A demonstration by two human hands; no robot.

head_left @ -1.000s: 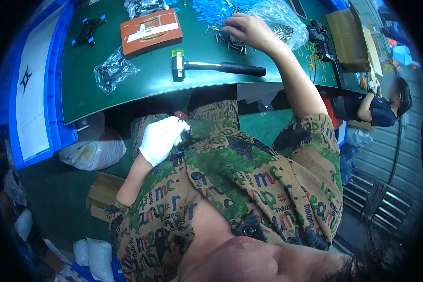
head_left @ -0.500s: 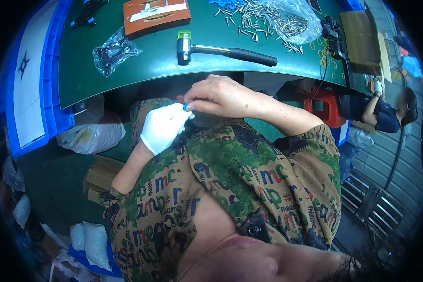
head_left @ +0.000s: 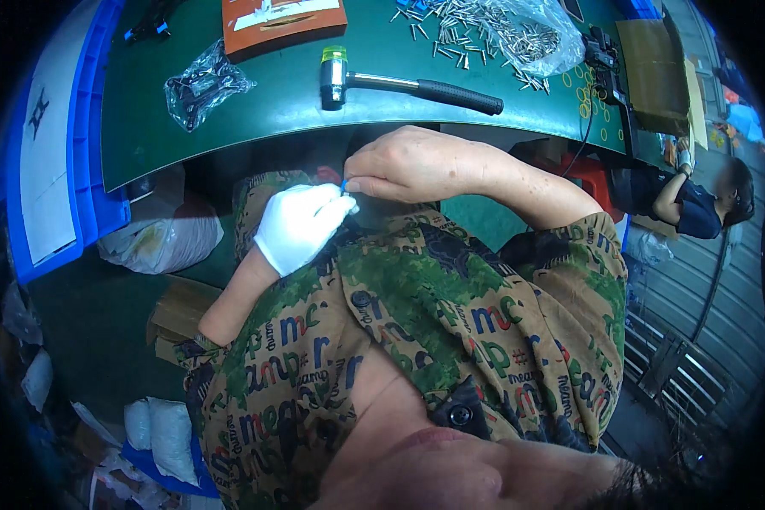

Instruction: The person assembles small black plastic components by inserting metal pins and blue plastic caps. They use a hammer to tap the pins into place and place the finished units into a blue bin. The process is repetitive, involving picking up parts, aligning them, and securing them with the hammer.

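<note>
Blue piece point(head_left: 344, 186) mostly hidden between hands point(head_left: 297, 225), orange box point(head_left: 293, 36) cut off

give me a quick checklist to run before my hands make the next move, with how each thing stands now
1. Left hand and right hand both at the small blue piece: ok, their fingers meet there.
2. Small blue piece seated straight: cannot tell, the fingers hide most of it.
3. Both hands gloved: not ok, the left is gloved, the right bare.
4. Hammer lying on the table: ok, clear of both hands.
5. Metal pins all inside the clear plastic bag: not ok, many lie loose outside it.
</note>
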